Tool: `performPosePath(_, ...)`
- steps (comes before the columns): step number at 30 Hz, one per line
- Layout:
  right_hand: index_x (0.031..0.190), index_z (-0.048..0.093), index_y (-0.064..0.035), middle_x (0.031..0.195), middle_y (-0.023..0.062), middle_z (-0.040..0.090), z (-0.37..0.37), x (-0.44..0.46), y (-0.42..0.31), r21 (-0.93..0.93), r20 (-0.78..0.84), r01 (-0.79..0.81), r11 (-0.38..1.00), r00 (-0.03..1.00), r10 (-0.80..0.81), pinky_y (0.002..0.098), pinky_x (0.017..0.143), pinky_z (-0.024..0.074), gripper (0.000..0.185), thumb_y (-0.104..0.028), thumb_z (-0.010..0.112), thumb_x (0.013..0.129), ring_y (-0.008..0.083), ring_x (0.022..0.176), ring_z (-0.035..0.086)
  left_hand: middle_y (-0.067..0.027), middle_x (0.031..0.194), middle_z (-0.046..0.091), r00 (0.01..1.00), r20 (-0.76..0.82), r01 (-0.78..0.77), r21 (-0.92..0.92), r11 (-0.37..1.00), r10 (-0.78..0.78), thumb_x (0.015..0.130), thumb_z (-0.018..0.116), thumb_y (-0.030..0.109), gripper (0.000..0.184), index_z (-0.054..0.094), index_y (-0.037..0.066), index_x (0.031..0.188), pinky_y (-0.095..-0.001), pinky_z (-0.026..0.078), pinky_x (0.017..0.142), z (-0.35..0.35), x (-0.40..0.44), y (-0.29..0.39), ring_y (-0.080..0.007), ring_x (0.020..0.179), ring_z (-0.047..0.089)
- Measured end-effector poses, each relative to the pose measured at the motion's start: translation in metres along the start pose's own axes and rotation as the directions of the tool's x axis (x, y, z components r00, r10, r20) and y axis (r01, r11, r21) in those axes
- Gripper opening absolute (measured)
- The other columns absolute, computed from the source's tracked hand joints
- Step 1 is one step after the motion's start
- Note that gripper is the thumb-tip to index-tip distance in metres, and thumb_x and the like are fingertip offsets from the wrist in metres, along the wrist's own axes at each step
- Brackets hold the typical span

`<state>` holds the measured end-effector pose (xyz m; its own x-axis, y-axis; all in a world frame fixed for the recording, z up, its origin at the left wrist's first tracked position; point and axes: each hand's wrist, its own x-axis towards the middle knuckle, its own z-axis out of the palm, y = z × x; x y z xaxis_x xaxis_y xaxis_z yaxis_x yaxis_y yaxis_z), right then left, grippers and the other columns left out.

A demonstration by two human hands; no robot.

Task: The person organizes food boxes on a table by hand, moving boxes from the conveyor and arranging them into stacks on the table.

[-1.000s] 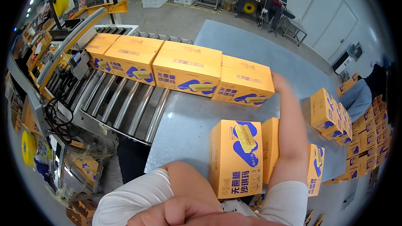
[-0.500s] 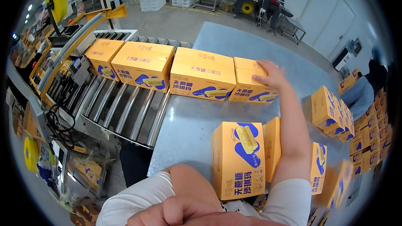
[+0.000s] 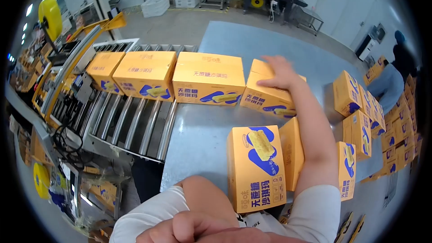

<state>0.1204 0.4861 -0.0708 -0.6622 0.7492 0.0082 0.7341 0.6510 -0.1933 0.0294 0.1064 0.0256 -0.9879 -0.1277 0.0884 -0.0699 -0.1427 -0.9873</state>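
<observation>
Spread fingers of my right hand point(image 3: 281, 75) lie over the top of the rightmost yellow box point(image 3: 270, 94) in the row; the fingertips are slightly blurred. That box sits at a slight angle beside a larger yellow box point(image 3: 209, 76). At the bottom edge, close to the camera, my left hand point(image 3: 177, 230) has its fingers curled, and whatever is inside them is hidden. An upright yellow box point(image 3: 257, 168) stands in front of my body, with another box point(image 3: 292, 153) just right of it, partly behind my right forearm.
Two more boxes point(image 3: 145, 75) point(image 3: 105, 71) rest on the roller conveyor point(image 3: 135, 123) at left, by a yellow-railed machine. The metal table point(image 3: 202, 128) also bears boxes point(image 3: 346, 93) at right. A person point(image 3: 389, 83) stands beyond, near stacked boxes.
My right hand has moved from the rightmost box's far end onto its top. That box has turned slightly. A box blurred at lower right earlier now stands at the table's right side.
</observation>
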Motion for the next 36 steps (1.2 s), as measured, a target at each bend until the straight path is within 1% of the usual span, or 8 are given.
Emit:
performPosePath(4, 0.159, 0.039, -0.0212, 0.145, 0.0270, 0.048, 0.025, 0.002, -0.008, -0.141, -0.037, 0.120, 0.983, 0.991, -0.126, 0.0538, 0.115, 0.0330, 0.123, -0.065, 0.087, 0.054, 0.0441, 0.140, 0.041, 0.0042, 0.082, 0.045, 0.996, 0.087, -0.025, -0.113, 0.993, 0.035, 0.109, 0.043, 0.019, 0.025, 0.047, 0.011, 0.086, -0.0215, 0.037, 0.074, -0.008, -0.001, -0.010, -0.0073, 0.077, 0.049)
performPosePath(5, 0.161, 0.035, -0.0213, 0.146, 0.0275, 0.047, 0.022, 0.004, -0.004, -0.119, -0.071, 0.081, 0.990, 0.993, -0.090, 0.0537, 0.115, 0.0331, 0.126, -0.063, 0.087, 0.054, 0.0449, 0.140, 0.040, 0.0038, 0.082, 0.044, 0.984, 0.060, 0.129, 0.387, 0.913, -0.165, 0.110, 0.042, 0.019, 0.027, 0.047, 0.010, 0.085, -0.0207, 0.037, 0.071, -0.003, -0.003, 0.004, -0.0069, 0.076, 0.048)
performPosePath(10, 0.166, 0.018, -0.0157, 0.153, 0.0277, 0.043, -0.019, -0.012, -0.003, -0.212, -0.391, -0.385, 0.898, 0.876, 0.283, 0.0537, 0.114, 0.0352, 0.132, -0.049, 0.089, 0.059, 0.0431, 0.143, 0.038, 0.0016, 0.080, 0.040, 0.857, -0.129, 0.152, 0.988, 0.004, -0.499, 0.116, 0.035, 0.019, 0.038, 0.044, 0.003, 0.082, -0.0169, 0.033, 0.059, 0.003, 0.008, 0.028, -0.0051, 0.066, 0.040)
performPosePath(18, 0.164, 0.022, -0.0079, 0.140, 0.0225, 0.062, -0.009, -0.016, 0.113, -0.286, 0.027, -0.654, 0.700, 0.725, 0.688, 0.0547, 0.104, 0.0500, 0.109, -0.024, 0.084, 0.076, 0.0391, 0.131, 0.060, 0.0014, 0.082, 0.040, 0.887, -0.023, 0.164, 0.950, 0.266, -0.462, 0.115, 0.035, 0.018, 0.035, 0.044, 0.003, 0.085, -0.0176, 0.033, 0.061, 0.001, 0.008, 0.061, -0.0055, 0.069, 0.041)
performPosePath(24, 0.150, 0.050, -0.0087, 0.152, 0.0150, 0.055, -0.015, -0.040, 0.139, -0.100, -0.214, -0.905, 0.413, 0.425, 0.880, 0.0477, 0.103, 0.0522, 0.056, -0.017, 0.060, 0.096, 0.0378, 0.134, 0.057, 0.0012, 0.084, 0.041, 0.901, 0.044, 0.123, 0.928, 0.352, -0.432, 0.115, 0.036, 0.018, 0.034, 0.045, 0.003, 0.086, -0.0180, 0.033, 0.063, -0.003, 0.006, 0.070, -0.0057, 0.071, 0.041)
performPosePath(28, 0.147, 0.054, -0.0178, 0.144, 0.0123, 0.061, -0.006, -0.011, 0.101, -0.313, -0.376, -0.360, 0.879, 0.897, 0.234, 0.0514, 0.107, 0.0477, 0.056, -0.043, 0.063, 0.098, 0.0331, 0.132, 0.058, 0.0011, 0.085, 0.041, 0.902, 0.065, 0.114, 0.918, 0.380, -0.428, 0.115, 0.036, 0.018, 0.033, 0.045, 0.003, 0.087, -0.0184, 0.033, 0.064, -0.009, 0.005, 0.069, -0.0059, 0.072, 0.042)
performPosePath(32, 0.153, 0.051, -0.0218, 0.154, 0.0160, 0.051, 0.003, 0.009, -0.008, -0.012, -0.054, -0.106, 0.994, 0.993, 0.105, 0.0538, 0.118, 0.0357, 0.096, -0.078, 0.070, 0.077, 0.0347, 0.144, 0.046, 0.0009, 0.086, 0.042, 0.901, 0.080, 0.106, 0.912, 0.395, -0.426, 0.115, 0.036, 0.018, 0.031, 0.045, 0.003, 0.088, -0.0187, 0.033, 0.065, -0.012, 0.004, 0.070, -0.0061, 0.073, 0.042)
performPosePath(36, 0.159, 0.038, -0.0216, 0.158, 0.0193, 0.042, 0.015, 0.001, -0.035, -0.111, 0.010, 0.192, 0.975, 0.981, -0.192, 0.0628, 0.119, 0.0261, 0.119, -0.072, 0.082, 0.061, 0.0382, 0.149, 0.035, 0.0008, 0.087, 0.042, 0.904, 0.093, 0.097, 0.907, 0.410, -0.418, 0.114, 0.036, 0.018, 0.030, 0.046, 0.003, 0.090, -0.0190, 0.033, 0.066, -0.014, 0.003, 0.070, -0.0062, 0.075, 0.042)
